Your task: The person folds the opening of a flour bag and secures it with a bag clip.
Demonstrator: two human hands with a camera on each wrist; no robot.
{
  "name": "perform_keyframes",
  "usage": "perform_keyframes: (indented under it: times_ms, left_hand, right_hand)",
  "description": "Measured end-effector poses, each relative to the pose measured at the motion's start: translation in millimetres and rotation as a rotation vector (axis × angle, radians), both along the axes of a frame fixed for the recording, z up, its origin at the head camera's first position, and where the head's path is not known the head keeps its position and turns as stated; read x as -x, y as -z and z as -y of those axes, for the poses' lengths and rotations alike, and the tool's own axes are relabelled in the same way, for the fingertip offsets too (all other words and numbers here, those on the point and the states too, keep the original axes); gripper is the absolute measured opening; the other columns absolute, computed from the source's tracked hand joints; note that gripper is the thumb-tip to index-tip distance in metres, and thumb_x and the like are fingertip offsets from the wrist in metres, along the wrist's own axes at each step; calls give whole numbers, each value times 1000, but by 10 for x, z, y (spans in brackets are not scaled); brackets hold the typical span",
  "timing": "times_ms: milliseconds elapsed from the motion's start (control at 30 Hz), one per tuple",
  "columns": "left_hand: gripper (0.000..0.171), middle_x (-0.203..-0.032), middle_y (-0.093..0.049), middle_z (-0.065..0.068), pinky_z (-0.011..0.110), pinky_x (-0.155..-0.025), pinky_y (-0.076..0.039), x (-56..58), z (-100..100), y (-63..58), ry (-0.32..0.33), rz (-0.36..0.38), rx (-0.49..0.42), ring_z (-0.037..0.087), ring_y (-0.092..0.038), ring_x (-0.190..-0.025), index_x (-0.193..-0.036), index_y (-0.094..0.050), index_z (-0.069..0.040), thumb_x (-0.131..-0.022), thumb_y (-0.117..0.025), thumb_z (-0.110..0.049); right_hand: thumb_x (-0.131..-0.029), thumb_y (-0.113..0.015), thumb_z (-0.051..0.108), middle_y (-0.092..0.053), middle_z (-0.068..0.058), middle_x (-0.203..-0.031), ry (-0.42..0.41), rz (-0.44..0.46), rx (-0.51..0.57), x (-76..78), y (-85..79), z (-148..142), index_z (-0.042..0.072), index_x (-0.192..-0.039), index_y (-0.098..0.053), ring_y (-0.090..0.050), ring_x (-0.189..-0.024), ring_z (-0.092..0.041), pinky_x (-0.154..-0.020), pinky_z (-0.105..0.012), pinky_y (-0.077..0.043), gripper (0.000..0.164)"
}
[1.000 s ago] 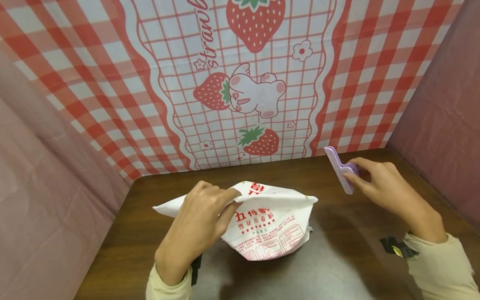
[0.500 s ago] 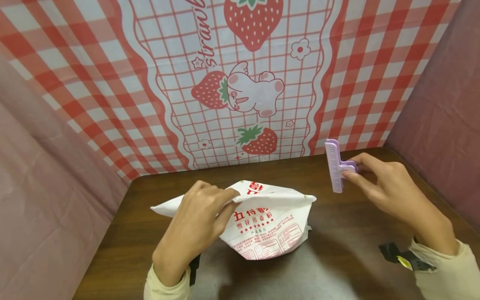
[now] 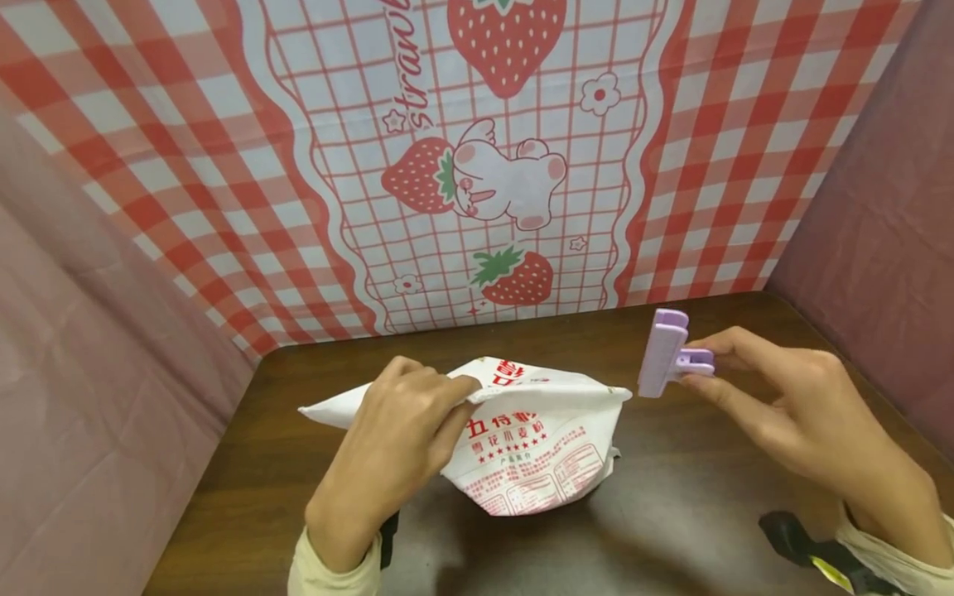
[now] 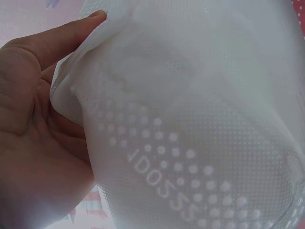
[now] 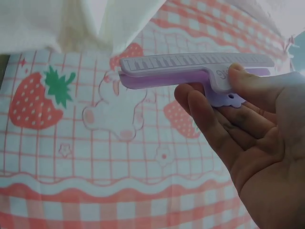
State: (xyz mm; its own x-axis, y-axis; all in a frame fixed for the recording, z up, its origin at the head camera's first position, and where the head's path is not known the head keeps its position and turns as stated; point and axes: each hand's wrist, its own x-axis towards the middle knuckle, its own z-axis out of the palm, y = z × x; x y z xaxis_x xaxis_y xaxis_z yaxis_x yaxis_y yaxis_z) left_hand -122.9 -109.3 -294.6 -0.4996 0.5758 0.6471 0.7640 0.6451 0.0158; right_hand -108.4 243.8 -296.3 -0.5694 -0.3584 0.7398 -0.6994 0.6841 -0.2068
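Observation:
A white flour bag (image 3: 532, 455) with red printing stands mid-table, its top folded over into a long edge. My left hand (image 3: 395, 447) grips that folded top left of its middle, thumb on the near side. In the left wrist view the thumb presses on the white bag (image 4: 190, 109), whose dotted surface fills most of the picture. Right of the bag, my right hand (image 3: 790, 406) pinches a purple bag clip (image 3: 662, 356) by its handles, above the table. The right wrist view shows the clip (image 5: 190, 67) between thumb and fingers, its long jaws close to the bag's pale edge (image 5: 62, 28).
The brown wooden table (image 3: 246, 463) ends at the back against a red-and-white checked cloth (image 3: 715, 149) with strawberries. Pink cloths hang on the left (image 3: 97, 397) and the right (image 3: 872, 248).
My right hand has turned the clip and brought it left and slightly down, near the bag's right corner. My left hand and the bag stay nearly in place.

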Motion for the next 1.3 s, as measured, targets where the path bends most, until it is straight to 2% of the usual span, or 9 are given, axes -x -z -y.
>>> perform_keyframes:
  times_ms: [67,200,367,500,633,800,933,1133,1300]
  left_hand:
    - [5,-63,-59,-8,33,-72,-46,-3,0,-5,0,2,1,9,-56,-58,-84,-70,-13,-85,-73,-9]
    - [7,-62,-58,-8,33,-72,-45,-9,-2,-11,1,-1,7,9,-56,-58,-82,-68,-14,-85,-73,-9]
    - [9,-61,-56,-8,33,-71,-45,-14,12,-13,0,-16,12,9,-55,-58,-81,-67,-14,-85,-71,-7]
    - [10,-61,-55,-7,32,-71,-44,-11,26,-13,-5,-34,12,9,-55,-59,-80,-66,-13,-85,-70,-6]
    - [13,-59,-52,-8,32,-72,-45,4,13,-15,1,-42,19,10,-54,-58,-78,-62,-13,-86,-69,-6]
    - [17,-56,-48,-9,32,-72,-45,18,12,-20,10,-42,22,10,-50,-56,-76,-57,-13,-86,-68,-5]
    - [16,-57,-48,-9,32,-73,-45,24,0,-12,13,-42,29,9,-51,-56,-77,-58,-13,-86,-67,-6]
    - [14,-58,-50,-8,32,-73,-45,24,14,-19,-6,-37,30,10,-53,-57,-77,-60,-14,-86,-69,-7]
    - [6,-69,-63,-7,33,-76,-46,24,23,-32,3,25,1,11,-61,-67,-92,-71,-14,-90,-74,-19]
  right_hand:
    - [-95,-54,55,-70,12,-81,-38,-25,8,-19,-9,56,13,-96,-70,-52,-64,9,-57,-12,-42,45]
    - [-97,-56,51,-72,11,-85,-104,-51,13,-32,-7,163,11,-97,-71,-58,-70,8,-63,-12,-45,43]
    - [-100,-52,49,-72,11,-92,-127,-13,-26,-21,19,260,14,-103,-71,-62,-82,8,-74,-13,-48,40]
    - [-100,-52,47,-73,8,-95,-165,-33,-14,19,54,317,12,-106,-73,-62,-88,6,-80,-12,-47,40]
    - [-102,-52,42,-73,2,-96,-225,-77,-6,45,69,354,6,-106,-73,-62,-91,5,-79,-11,-47,42]
    - [-104,-51,35,-70,2,-98,-299,-56,-40,62,24,421,3,-110,-72,-58,-87,4,-70,-14,-47,39]
    - [-104,-50,34,-69,5,-99,-311,-17,-56,55,-9,452,5,-113,-71,-57,-86,4,-69,-13,-46,37]
    - [-103,-51,41,-68,7,-103,-261,-2,-56,93,-8,534,9,-118,-69,-58,-85,3,-74,-11,-46,40]
    - [-101,-54,43,-69,4,-100,-256,-30,-4,152,16,583,5,-114,-70,-58,-84,1,-76,-10,-46,43]
